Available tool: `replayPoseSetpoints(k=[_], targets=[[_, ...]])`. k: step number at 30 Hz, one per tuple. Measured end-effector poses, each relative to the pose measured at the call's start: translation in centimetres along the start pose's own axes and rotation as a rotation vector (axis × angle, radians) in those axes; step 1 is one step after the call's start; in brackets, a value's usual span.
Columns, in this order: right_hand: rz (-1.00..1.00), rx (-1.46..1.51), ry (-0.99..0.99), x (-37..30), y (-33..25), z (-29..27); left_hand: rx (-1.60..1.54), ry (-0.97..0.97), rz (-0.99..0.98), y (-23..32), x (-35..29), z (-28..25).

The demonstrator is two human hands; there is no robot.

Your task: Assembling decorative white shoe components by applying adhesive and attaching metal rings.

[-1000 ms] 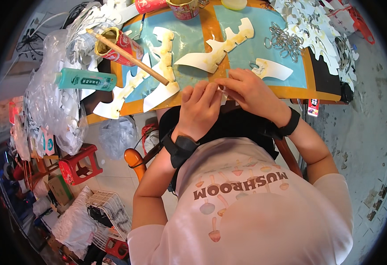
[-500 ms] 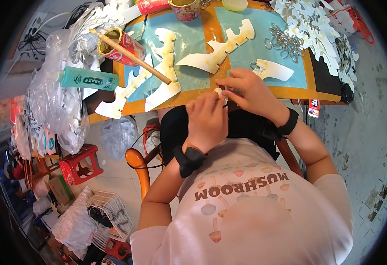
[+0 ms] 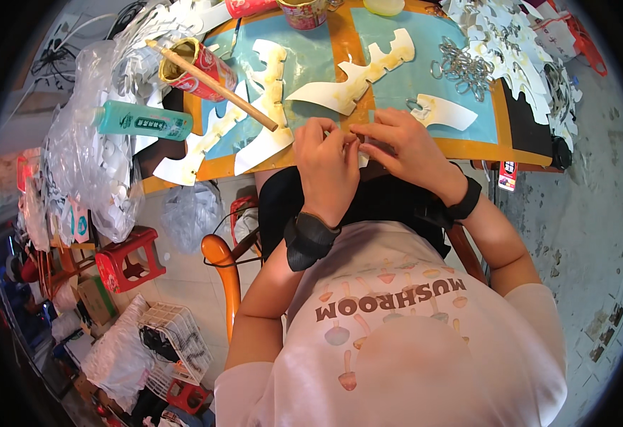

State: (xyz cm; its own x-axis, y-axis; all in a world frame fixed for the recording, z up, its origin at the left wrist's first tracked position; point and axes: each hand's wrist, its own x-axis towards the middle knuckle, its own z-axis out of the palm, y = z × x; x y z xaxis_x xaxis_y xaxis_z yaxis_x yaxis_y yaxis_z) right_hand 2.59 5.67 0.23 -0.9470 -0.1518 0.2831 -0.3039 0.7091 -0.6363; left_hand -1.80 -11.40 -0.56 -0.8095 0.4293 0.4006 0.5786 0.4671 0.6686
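At the near table edge my left hand (image 3: pixel 328 167) and my right hand (image 3: pixel 409 149) meet, fingers pinched together. A small white piece (image 3: pixel 363 161) shows between and below the fingertips; most of it is hidden by them. White cut-out pieces with yellowish glue along their notched edges lie just beyond: a long one (image 3: pixel 357 89), an upright one (image 3: pixel 271 107), one at the left (image 3: pixel 196 153) and a short one (image 3: pixel 446 114) with a metal ring at its end. A pile of metal rings (image 3: pixel 464 70) sits to the right.
At the left stands a red can (image 3: pixel 208 80) with a wooden stick (image 3: pixel 215 87) across it, near a green bottle (image 3: pixel 144 121). White cut-outs (image 3: pixel 518 64) are heaped at the far right. Another can (image 3: pixel 304 14) stands at the back; a red stool (image 3: pixel 132 260) is on the floor.
My left hand has shifted up and turned, its fingers now level with the right hand's. Less of the small white piece shows between them. The right hand has barely moved.
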Motion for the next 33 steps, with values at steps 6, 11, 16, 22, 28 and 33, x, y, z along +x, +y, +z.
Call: replayPoseSetpoints(k=[6, 11, 16, 22, 28, 33], targets=[[0.045, 0.018, -0.016, 0.2, -0.7, -0.7, 0.007, 0.051, -0.095, 0.1, -0.3, 0.2], [0.030, 0.002, 0.028, 0.4, -0.6, -0.1, 0.076, 0.041, -0.146, 0.4, -0.5, 0.3], [0.033, -0.015, 0.018, 0.5, -0.8, -0.1, 0.101, 0.019, -0.152, 0.4, -0.3, 0.4], [0.012, 0.068, 0.102, 0.1, -0.5, 0.4, 0.118, 0.037, -0.177, 1.2, -0.5, 0.4], [-0.139, -0.080, 0.003, -1.0, 0.2, -0.2, 0.102, 0.103, -0.184, 0.7, -0.7, 0.6], [-0.166, -0.143, -0.005, -0.9, -0.6, -0.5, 0.057, 0.214, 0.093, -0.3, -1.7, -0.1]])
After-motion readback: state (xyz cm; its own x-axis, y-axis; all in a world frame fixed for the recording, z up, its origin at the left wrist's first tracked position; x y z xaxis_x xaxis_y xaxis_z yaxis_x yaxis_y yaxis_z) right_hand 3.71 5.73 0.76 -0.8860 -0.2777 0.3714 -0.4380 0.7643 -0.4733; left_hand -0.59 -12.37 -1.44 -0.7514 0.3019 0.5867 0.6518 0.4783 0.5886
